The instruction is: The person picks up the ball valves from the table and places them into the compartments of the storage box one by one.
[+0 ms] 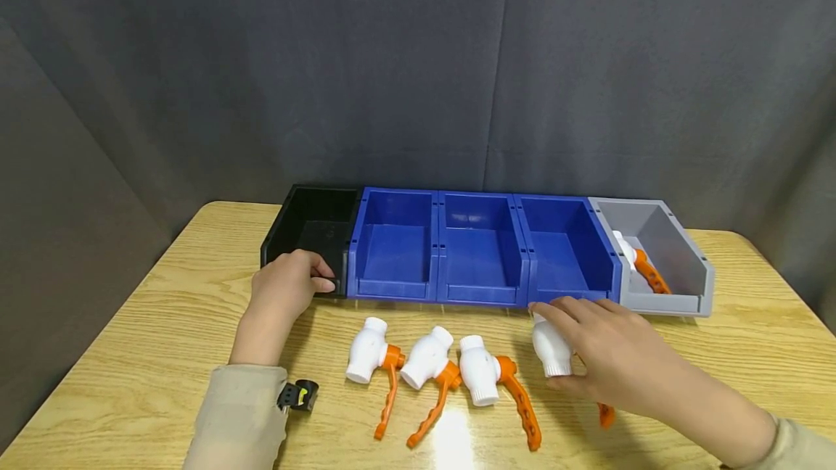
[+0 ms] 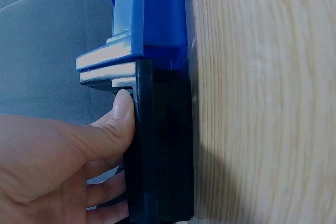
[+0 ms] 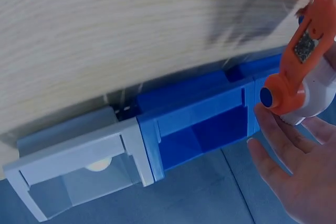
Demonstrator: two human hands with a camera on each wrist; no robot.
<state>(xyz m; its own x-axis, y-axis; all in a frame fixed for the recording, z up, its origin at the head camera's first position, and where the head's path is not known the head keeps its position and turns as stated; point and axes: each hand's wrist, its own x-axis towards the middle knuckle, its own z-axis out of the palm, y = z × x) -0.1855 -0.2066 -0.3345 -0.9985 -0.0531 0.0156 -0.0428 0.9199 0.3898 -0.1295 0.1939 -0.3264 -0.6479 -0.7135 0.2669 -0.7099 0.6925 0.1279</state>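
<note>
My right hand [image 1: 617, 354] holds a white ball valve [image 1: 551, 348] with an orange lever handle [image 3: 304, 51], in front of the rightmost blue bin [image 1: 564, 260]. In the right wrist view the fingers lie around its white body, and the handle faces the camera. At the far left, my left hand [image 1: 287, 285] grips the front lip of the black bin [image 2: 163, 156], thumb outside and fingers over the rim. Between the hands, three more white valves with orange handles lie on the table: a left valve [image 1: 367, 350], a middle valve [image 1: 427, 357] and a right valve [image 1: 480, 372].
The bins stand side by side: black, a left blue bin [image 1: 395, 252], a middle blue bin [image 1: 482, 256], the right blue one, then a grey bin [image 1: 679, 303] with another orange-handled valve [image 1: 646, 267] inside. A grey curtain [image 1: 418, 71] hangs behind the wooden table [image 1: 163, 354].
</note>
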